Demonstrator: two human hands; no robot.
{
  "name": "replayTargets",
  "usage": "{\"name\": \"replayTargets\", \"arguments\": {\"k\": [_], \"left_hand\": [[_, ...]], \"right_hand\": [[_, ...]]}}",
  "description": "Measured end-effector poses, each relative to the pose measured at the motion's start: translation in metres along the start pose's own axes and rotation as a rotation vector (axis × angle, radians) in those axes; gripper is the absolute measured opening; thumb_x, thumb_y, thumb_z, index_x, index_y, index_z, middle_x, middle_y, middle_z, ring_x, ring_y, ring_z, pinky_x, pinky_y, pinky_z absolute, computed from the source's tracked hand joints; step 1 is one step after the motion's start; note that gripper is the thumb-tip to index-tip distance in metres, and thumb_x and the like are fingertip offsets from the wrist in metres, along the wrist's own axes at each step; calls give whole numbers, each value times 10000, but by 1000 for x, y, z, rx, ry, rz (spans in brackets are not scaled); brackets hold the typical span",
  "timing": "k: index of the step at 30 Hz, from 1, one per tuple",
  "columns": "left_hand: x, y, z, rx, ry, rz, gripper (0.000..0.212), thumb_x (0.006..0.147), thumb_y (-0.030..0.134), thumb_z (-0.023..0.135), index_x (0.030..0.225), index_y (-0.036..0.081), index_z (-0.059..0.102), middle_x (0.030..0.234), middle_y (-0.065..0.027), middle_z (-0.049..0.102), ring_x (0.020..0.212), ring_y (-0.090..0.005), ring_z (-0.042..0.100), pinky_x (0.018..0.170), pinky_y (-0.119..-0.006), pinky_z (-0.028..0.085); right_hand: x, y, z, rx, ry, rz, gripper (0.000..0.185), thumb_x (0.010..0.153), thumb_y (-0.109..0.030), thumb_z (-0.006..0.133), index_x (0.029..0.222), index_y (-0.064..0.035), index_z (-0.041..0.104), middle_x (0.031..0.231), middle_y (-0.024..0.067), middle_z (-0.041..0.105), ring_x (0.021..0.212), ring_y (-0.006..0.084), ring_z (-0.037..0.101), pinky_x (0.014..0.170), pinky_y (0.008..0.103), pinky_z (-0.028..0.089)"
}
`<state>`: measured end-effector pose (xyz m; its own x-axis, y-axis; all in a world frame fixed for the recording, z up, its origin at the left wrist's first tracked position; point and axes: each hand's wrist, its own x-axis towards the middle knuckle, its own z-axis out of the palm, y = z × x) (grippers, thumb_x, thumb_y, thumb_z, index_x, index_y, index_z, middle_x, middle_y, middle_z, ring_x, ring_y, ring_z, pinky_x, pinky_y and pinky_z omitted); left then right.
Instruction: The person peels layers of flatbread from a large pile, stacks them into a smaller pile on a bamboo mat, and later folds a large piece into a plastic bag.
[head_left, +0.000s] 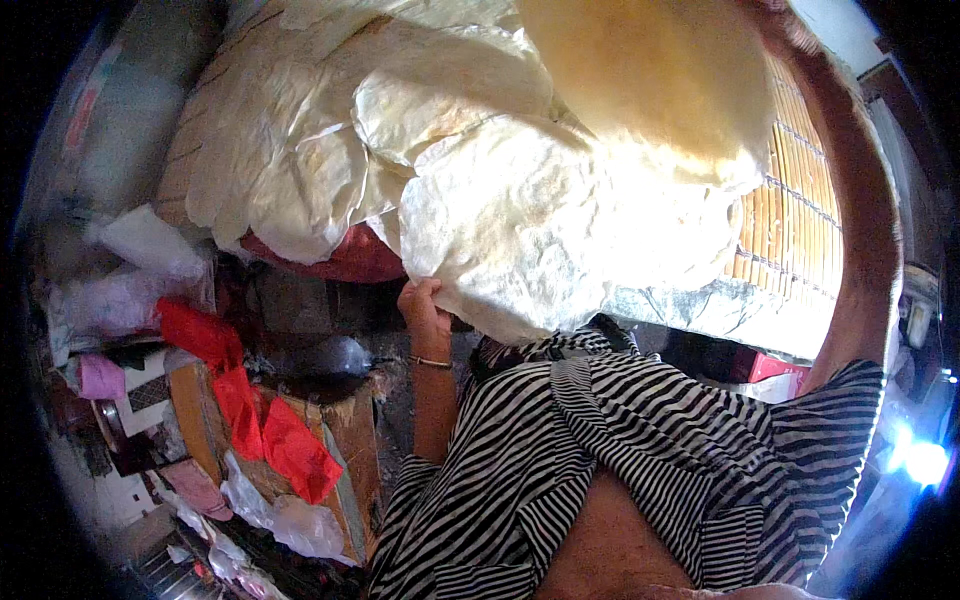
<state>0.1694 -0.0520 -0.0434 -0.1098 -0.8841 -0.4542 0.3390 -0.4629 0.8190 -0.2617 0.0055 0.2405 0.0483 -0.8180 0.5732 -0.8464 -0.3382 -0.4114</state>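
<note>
My left hand (425, 301) pinches the near edge of a thin, wrinkled off-white round sheet (502, 217) between thumb and fingers. Its material is uncertain; it may be a thin flatbread. More such sheets (285, 165) overlap in a broad pile to the left and behind. Farther right, a yellowish, translucent sheet (645, 75) appears raised, its lower part glaring in bright light. My right hand (784, 30) is at the top right beside this sheet's edge. The picture's rim cuts it off, so its fingers and grip are hidden.
A slatted mat (795, 187) tied with cord lies at the right, by my right arm. Dark red material (360, 255) shows under the pile. At lower left, a red cloth or ribbon (292, 450) hangs over a wooden piece (352, 435), near crumpled clear plastic (307, 525).
</note>
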Motion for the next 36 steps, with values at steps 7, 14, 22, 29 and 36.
{"name": "replayTargets", "arguments": {"k": [7, 14, 22, 29, 36], "left_hand": [[-27, 29, 57, -39, -154, 56, 278, 629, -49, 508, 903, 2, 502, 851, -59, 544, 777, -195, 556, 686, -311, 485], [-46, 51, 79, 30, -411, 113, 219, 755, 40, 534, 964, -17, 501, 865, -53, 556, 757, -160, 557, 661, -274, 477], [-53, 54, 87, -26, -289, 169, 301, 793, 72, 532, 1064, -28, 449, 1007, -103, 527, 885, -189, 540, 759, -305, 473], [-63, 74, 118, 412, -328, 662, 438, 799, 58, 480, 1197, -6, 309, 1114, -132, 442, 981, -239, 476, 854, -359, 419], [-57, 112, 134, -22, -306, 432, 541, 783, -13, 439, 1275, 103, 245, 1161, -163, 414, 988, -254, 460, 851, -366, 409]], "right_hand": [[5, -60, 51, 270, -190, -255, 190, 726, -130, 547, 772, 40, 476, 756, 81, 469, 717, 186, 488, 681, 335, 431], [-70, -138, 217, 154, -770, -293, 191, 741, -64, 505, 866, 75, 462, 810, 172, 524, 761, 284, 555, 630, 357, 469], [-92, -145, 203, 68, -424, -260, 231, 661, -88, 537, 844, 48, 504, 739, 127, 527, 725, 256, 552, 512, 358, 476], [-99, -150, 188, 55, -435, -255, 395, 713, -161, 549, 955, 119, 410, 726, 195, 523, 691, 287, 577, 460, 345, 473], [-65, -163, 207, -38, -246, 5, 415, 708, -298, 576, 843, 59, 414, 517, 112, 489, 501, 259, 548, 375, 372, 393]]}}
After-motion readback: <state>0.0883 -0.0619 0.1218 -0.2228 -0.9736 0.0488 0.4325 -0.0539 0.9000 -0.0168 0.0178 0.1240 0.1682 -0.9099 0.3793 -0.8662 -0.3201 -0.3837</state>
